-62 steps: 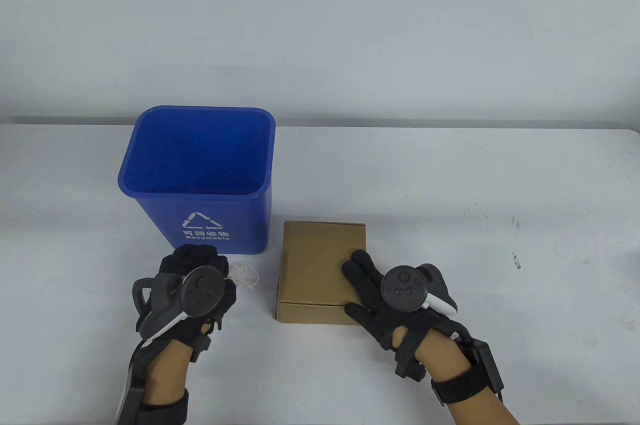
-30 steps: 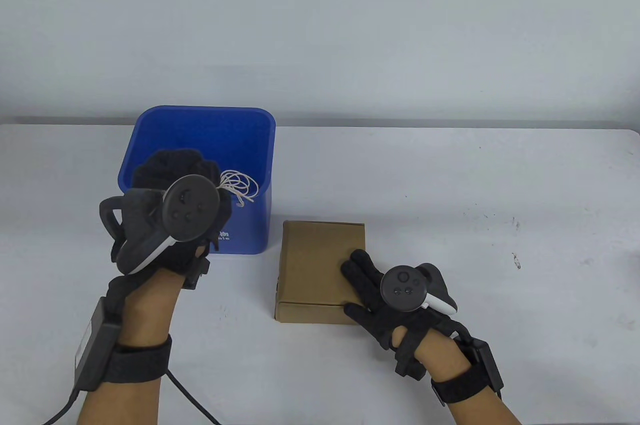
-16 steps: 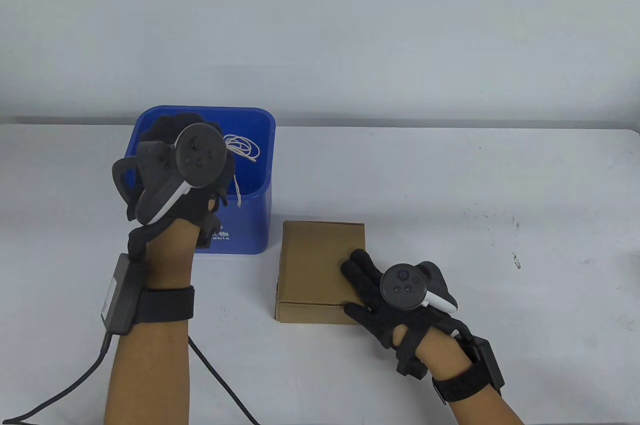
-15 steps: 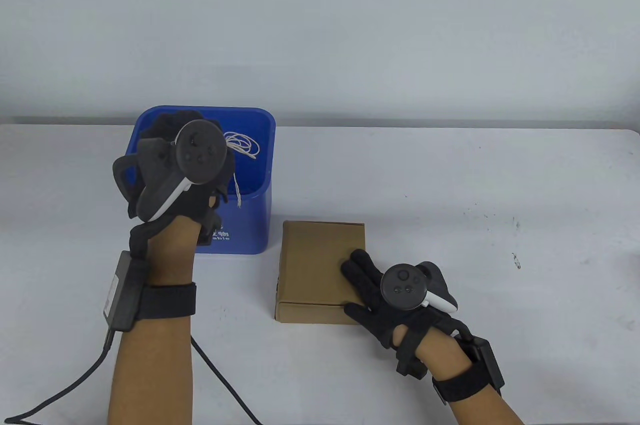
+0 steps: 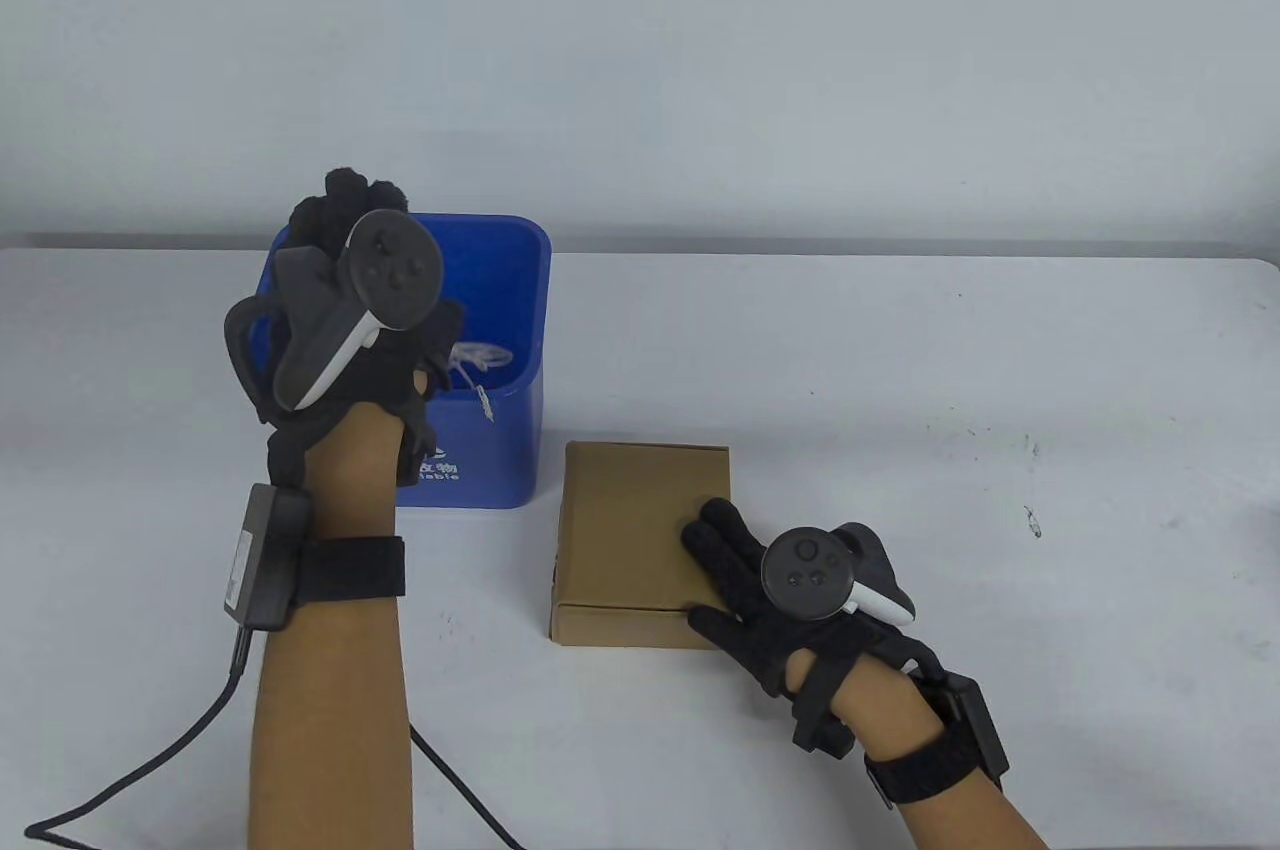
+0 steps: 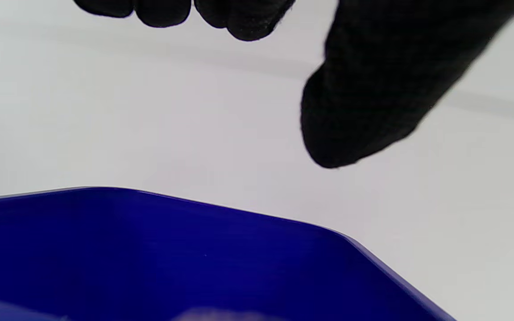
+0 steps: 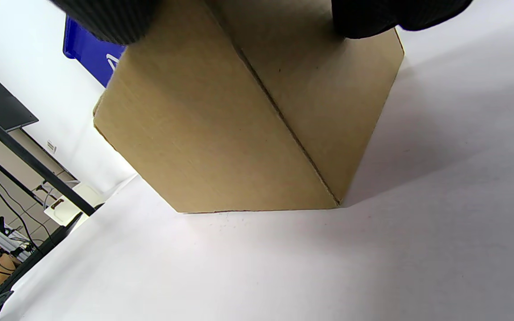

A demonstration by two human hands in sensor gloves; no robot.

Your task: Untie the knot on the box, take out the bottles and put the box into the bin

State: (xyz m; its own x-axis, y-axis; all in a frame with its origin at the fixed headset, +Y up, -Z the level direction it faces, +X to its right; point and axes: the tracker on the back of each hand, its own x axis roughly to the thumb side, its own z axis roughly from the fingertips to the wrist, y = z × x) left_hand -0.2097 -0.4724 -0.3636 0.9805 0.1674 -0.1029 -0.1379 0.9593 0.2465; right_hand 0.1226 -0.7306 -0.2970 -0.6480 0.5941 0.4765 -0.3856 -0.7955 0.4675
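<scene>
Two hands, and they're nowhere near each other right now. Over on the left side, the left hand (image 5: 355,315) hangs above the blue bin (image 5: 520,410), fingers (image 6: 248,20) loose and spread with nothing between them in the wrist view. A bit of white string (image 5: 478,360) shows inside the bin just under that hand, so the tie looks dealt with.

Moving right, the cardboard box (image 5: 630,530) sits shut on the table (image 5: 900,370), just beside the bin's right wall, its long axis running away from the person. The right hand (image 5: 760,600) lies on the box's near right corner, fingers straight and flat on the lid, pressing rather than gripping.

So the box is directly under the right fingers, and well off to the right of and nearer than the left ones. Opening the lid probably falls to the right hand first. No bottles visible yet.
</scene>
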